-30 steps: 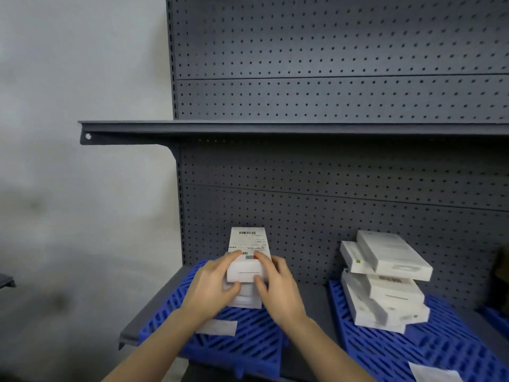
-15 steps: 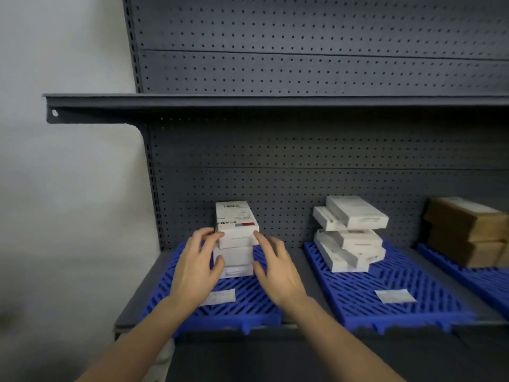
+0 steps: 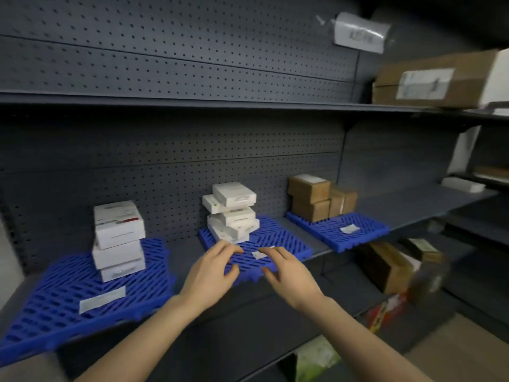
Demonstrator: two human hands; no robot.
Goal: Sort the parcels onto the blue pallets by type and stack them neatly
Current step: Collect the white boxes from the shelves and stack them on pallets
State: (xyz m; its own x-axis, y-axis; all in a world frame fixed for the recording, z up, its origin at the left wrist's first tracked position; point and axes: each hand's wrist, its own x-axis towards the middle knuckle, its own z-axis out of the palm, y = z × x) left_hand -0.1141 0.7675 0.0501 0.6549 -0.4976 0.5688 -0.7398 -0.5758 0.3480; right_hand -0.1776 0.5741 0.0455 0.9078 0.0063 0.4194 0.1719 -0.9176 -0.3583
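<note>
my left hand (image 3: 212, 271): empty, fingers loose, over the middle pallet (image 3: 289, 239) front
my right hand (image 3: 289, 274): same, holding nothing
messy white stack (image 3: 231, 213): 12 o'clock, on that pallet
tidy white stack (image 3: 118, 238): 10 o'clock, left pallet (image 3: 55, 307)

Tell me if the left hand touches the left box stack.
Apart. The head view shows bare blue pallet and shelf between the left hand and the stack.

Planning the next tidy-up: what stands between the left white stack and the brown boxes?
Head view: a crooked stack of white boxes on the middle pallet.
</note>
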